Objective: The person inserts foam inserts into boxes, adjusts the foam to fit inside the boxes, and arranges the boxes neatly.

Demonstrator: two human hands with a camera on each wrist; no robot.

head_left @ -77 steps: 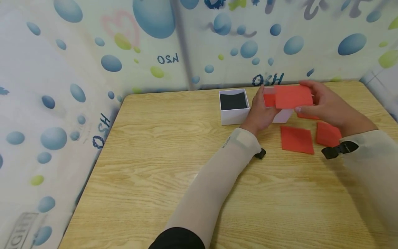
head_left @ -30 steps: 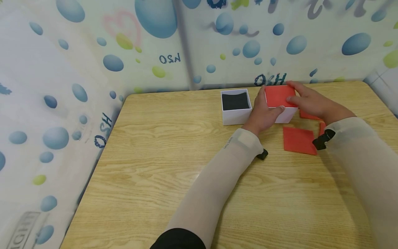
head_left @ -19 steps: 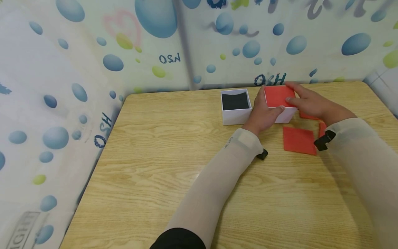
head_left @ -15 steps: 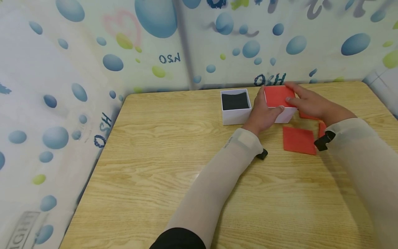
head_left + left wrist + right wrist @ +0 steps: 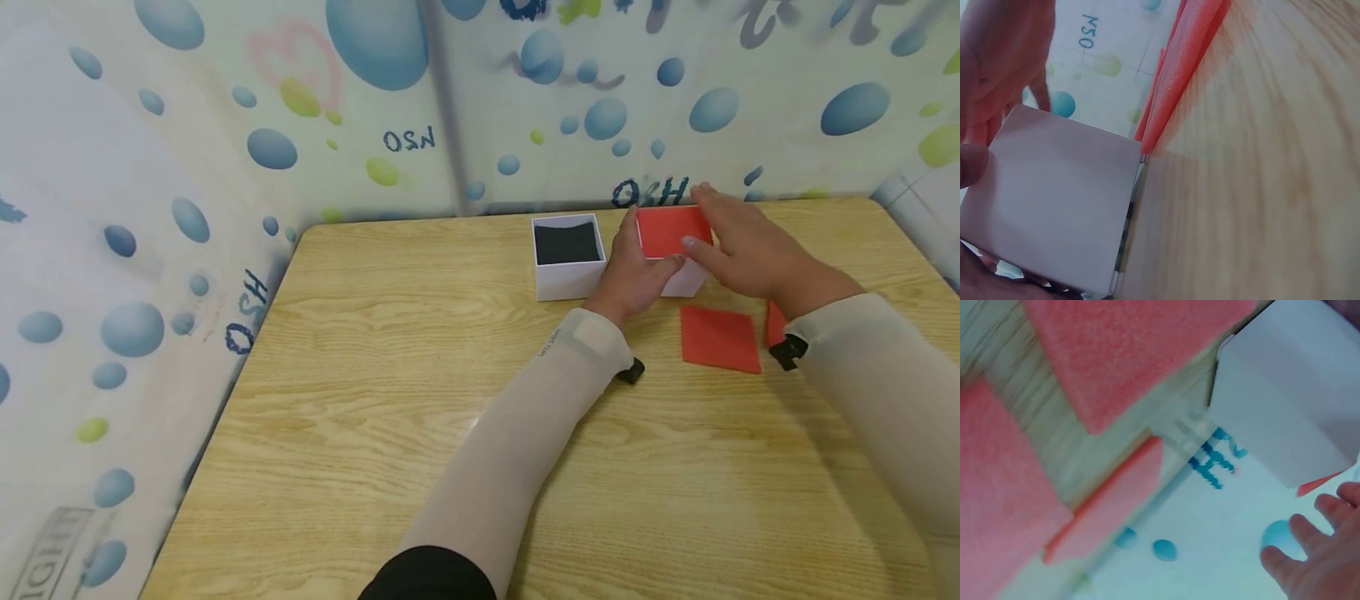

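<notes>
In the head view a white box (image 5: 681, 286) stands near the table's back edge, a red square piece (image 5: 670, 232) filling its top. The left hand (image 5: 628, 275) grips this box from its left side, thumb along the front. At its upper right is the right hand (image 5: 757, 246), fingers extended and spread from the thumb, the thumb tip over the red piece's edge. The left wrist view shows a plain face of the box (image 5: 1054, 194) between fingers and thumb. In the right wrist view the right hand (image 5: 1322, 550) has spread fingertips beside the box (image 5: 1285, 394).
A second white box (image 5: 570, 282) with a black piece (image 5: 566, 244) inside stands just left of the left hand. On the table in front lies a red square (image 5: 720, 339); another red piece (image 5: 776, 323) is partly covered by the right sleeve. Behind the table hangs a patterned sheet.
The red piece that the right hand held above the box now sits in its top. Since half a second ago the right hand has lifted slightly and its fingers have straightened. The left hand stays put.
</notes>
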